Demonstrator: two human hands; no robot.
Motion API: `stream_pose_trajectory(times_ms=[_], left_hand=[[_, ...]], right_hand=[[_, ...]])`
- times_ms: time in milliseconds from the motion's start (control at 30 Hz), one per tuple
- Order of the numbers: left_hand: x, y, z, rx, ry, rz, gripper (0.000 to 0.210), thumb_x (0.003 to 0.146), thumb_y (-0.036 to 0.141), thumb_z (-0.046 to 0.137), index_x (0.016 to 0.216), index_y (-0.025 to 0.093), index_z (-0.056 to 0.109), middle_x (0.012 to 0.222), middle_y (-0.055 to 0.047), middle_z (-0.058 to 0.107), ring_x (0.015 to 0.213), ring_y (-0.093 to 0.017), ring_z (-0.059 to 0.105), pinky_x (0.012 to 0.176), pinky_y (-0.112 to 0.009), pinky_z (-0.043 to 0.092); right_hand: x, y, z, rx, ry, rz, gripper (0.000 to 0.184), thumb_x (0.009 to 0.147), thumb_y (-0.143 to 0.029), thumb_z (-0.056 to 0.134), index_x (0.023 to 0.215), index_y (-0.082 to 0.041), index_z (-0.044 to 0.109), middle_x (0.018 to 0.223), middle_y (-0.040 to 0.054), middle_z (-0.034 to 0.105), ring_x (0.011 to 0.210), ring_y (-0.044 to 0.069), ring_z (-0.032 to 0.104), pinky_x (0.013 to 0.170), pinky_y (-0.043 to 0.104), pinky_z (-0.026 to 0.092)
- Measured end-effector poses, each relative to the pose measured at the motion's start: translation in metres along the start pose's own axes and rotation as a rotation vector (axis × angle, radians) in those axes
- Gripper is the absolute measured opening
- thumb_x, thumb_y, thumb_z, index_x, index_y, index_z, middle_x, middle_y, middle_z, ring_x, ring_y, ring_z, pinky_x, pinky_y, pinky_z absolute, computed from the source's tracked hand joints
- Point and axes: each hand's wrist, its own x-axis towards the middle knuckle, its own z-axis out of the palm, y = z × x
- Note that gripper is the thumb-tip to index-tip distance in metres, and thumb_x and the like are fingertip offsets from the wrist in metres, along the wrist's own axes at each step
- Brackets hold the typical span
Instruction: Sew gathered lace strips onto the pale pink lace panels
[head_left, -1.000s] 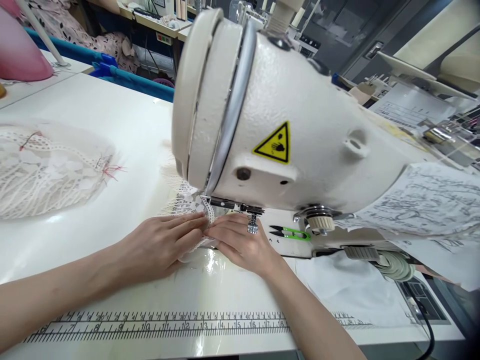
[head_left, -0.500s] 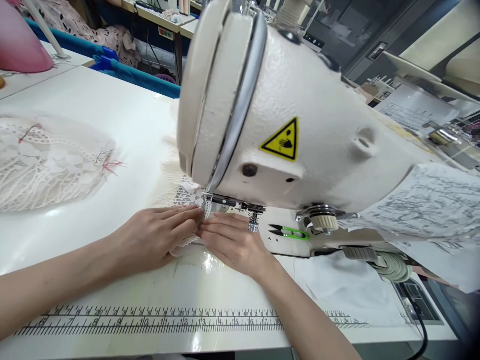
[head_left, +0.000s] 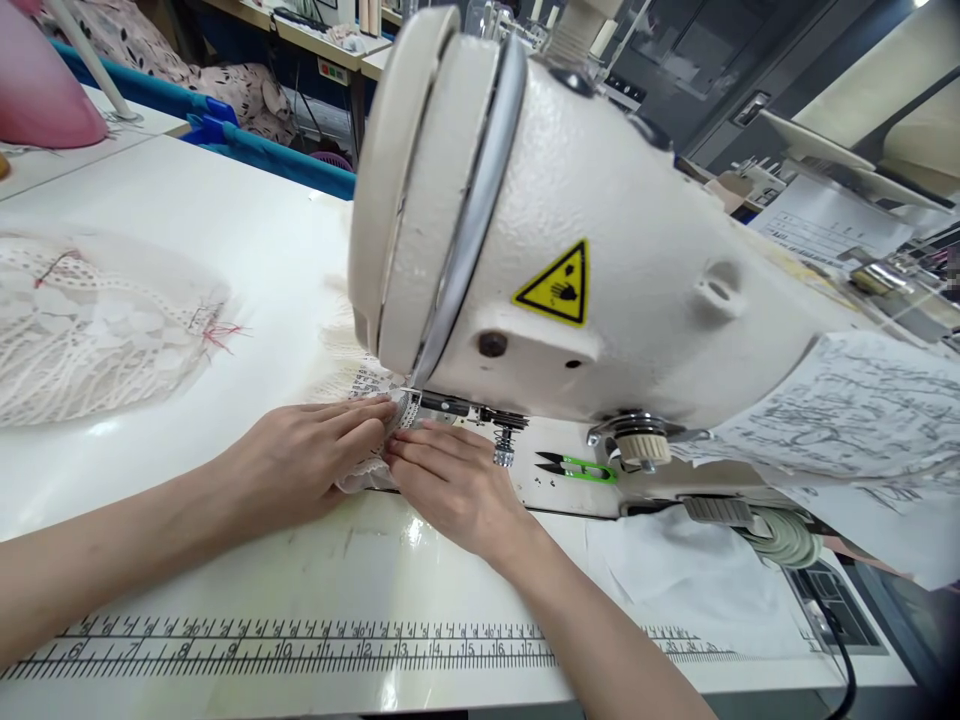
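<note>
White lace [head_left: 364, 476] lies beneath the needle end of a sewing machine [head_left: 637, 200], with its fringe spread out behind on the left. My left hand [head_left: 311, 455] holds the lace from the left, its fingers together and the tips close to the presser foot. From the right, my right hand [head_left: 454, 485] grips the near part of the lace, fingertips meeting those of the left. Both thumbs and the lace under the fingers are hidden. Thread snips [head_left: 577, 467] with a green handle lie on the machine bed, right of my right hand.
Another fringed lace piece [head_left: 105, 330] with red threads lies at left on the white table [head_left: 247, 200]. A ruler strip [head_left: 337, 645] runs along the front edge. White cloth [head_left: 697, 570] lies at right, below a scribbled paper [head_left: 862, 410] on the machine.
Both hands and the lace between them have shifted very slightly left in view, along with the machine, as the camera moved a little. Both hands keep their hold.
</note>
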Motion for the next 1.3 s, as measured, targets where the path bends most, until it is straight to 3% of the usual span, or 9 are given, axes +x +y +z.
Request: stream_pose_trajectory(times_ms=[200,333,567,700,867,1067,1300], left_hand=[[0.001,0.001,0.001,0.041,0.041,0.009,0.035,0.085,0.010,0.045,0.114,0.018,0.062,0.125,-0.009,0.076,0.120,-0.025,0.072,0.100,-0.035,0.063],[0.004,0.004,-0.002,0.093,-0.023,-0.027,0.037,0.084,0.009,0.043,0.115,0.017,0.062,0.129,-0.012,0.074,0.125,-0.025,0.069,0.103,-0.034,0.060],[0.001,0.004,0.003,0.081,0.029,-0.008,0.052,0.084,0.012,0.047,0.135,0.014,0.061,0.142,-0.013,0.068,0.133,-0.027,0.064,0.113,-0.038,0.054],[0.000,0.002,0.001,0.077,-0.021,0.017,0.054,0.091,0.019,0.050,0.144,0.017,0.060,0.145,-0.010,0.066,0.137,-0.029,0.061,0.117,-0.043,0.052],[0.002,0.000,-0.003,0.110,-0.046,0.078,0.050,0.097,0.027,0.051,0.144,0.015,0.062,0.146,-0.011,0.065,0.140,-0.030,0.058,0.117,-0.043,0.052],[0.001,0.005,0.000,0.081,-0.057,0.014,0.051,0.100,0.028,0.049,0.149,0.017,0.058,0.149,-0.010,0.063,0.147,-0.029,0.051,0.124,-0.044,0.044],[0.008,0.001,-0.002,0.081,-0.081,0.055,0.050,0.102,0.033,0.047,0.147,0.017,0.059,0.143,-0.010,0.068,0.141,-0.031,0.057,0.116,-0.046,0.052]], right_hand=[[-0.003,0.001,0.002,0.011,0.011,0.033,0.019,0.101,-0.007,0.062,0.095,-0.020,0.074,0.106,-0.0017,0.082,0.109,0.012,0.075,0.108,0.027,0.058],[-0.005,0.003,0.004,0.001,0.001,0.041,0.020,0.101,-0.007,0.060,0.098,-0.021,0.074,0.109,-0.0018,0.082,0.110,0.012,0.075,0.109,0.029,0.058],[-0.007,0.009,0.000,0.052,-0.089,0.073,0.023,0.105,-0.008,0.054,0.103,-0.019,0.074,0.111,0.0024,0.081,0.118,0.014,0.072,0.105,0.029,0.059],[-0.008,0.011,-0.004,0.042,-0.161,0.105,0.020,0.101,-0.009,0.061,0.109,-0.022,0.074,0.119,0.0033,0.079,0.121,0.017,0.070,0.105,0.031,0.059],[-0.009,0.012,-0.006,0.034,-0.142,0.157,0.020,0.097,-0.006,0.064,0.108,-0.020,0.074,0.116,0.0020,0.079,0.115,0.016,0.072,0.096,0.027,0.059],[-0.008,0.009,-0.009,-0.034,-0.024,0.186,0.022,0.103,-0.011,0.054,0.103,-0.022,0.073,0.110,0.0006,0.080,0.096,0.014,0.074,0.075,0.026,0.054],[-0.004,0.010,-0.011,-0.049,-0.088,0.249,0.020,0.102,-0.011,0.057,0.099,-0.023,0.073,0.110,0.0002,0.080,0.086,0.013,0.074,0.071,0.025,0.052]])
